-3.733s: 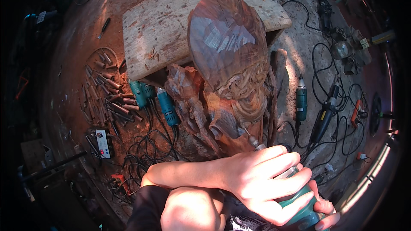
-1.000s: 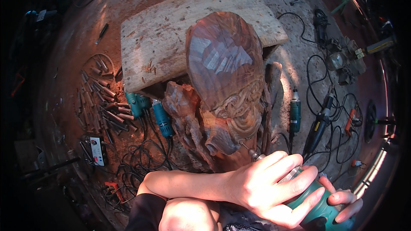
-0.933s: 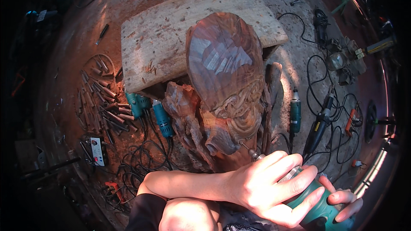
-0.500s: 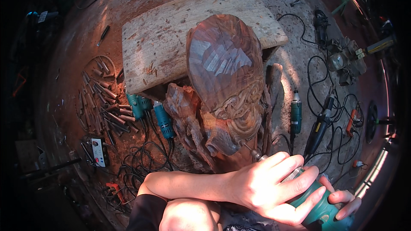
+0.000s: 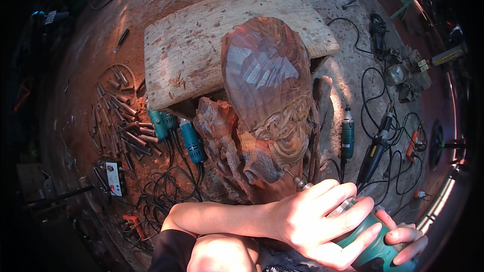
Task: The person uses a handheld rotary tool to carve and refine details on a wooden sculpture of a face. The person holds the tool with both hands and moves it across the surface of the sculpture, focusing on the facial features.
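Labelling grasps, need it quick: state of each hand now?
Left hand: closed, holding the green power tool.
Right hand: fingers curled around the same tool's rear end, palm hidden.

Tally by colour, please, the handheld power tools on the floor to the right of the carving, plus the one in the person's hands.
Teal: 2 (held tool in left hand and right hand; short floor tool)
Black: 2 (long yellow-labelled tool; upper corded tool)
Total: 4

Hard light bleaches your left hand (image 5: pixel 315 224) toward five o'clock (the carving (image 5: pixel 264 65) gleams near twelve); nine o'clock's fisheye-bent edge seems too dark to read.
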The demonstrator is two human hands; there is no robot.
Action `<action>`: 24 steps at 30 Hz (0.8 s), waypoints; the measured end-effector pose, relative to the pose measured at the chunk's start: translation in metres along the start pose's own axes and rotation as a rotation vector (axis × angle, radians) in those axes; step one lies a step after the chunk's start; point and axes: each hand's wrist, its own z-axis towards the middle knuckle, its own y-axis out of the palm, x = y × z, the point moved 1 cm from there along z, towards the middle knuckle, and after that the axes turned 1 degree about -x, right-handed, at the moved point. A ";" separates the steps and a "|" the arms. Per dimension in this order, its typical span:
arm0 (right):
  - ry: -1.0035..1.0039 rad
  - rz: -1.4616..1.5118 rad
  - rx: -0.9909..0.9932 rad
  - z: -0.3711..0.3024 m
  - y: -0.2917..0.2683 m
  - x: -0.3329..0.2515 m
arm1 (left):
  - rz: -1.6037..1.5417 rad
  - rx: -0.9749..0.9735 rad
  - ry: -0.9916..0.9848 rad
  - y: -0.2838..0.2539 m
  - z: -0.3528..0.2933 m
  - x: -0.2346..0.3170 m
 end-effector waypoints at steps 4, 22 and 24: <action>-0.006 -0.009 -0.034 0.003 -0.006 -0.007 | 0.003 -0.002 0.003 0.001 -0.001 -0.001; 0.052 0.134 -0.092 0.020 -0.006 0.000 | -0.023 -0.520 -0.152 -0.017 0.034 0.011; 0.015 0.205 -0.098 0.012 -0.014 0.003 | -0.096 -0.531 -0.315 -0.015 0.038 0.020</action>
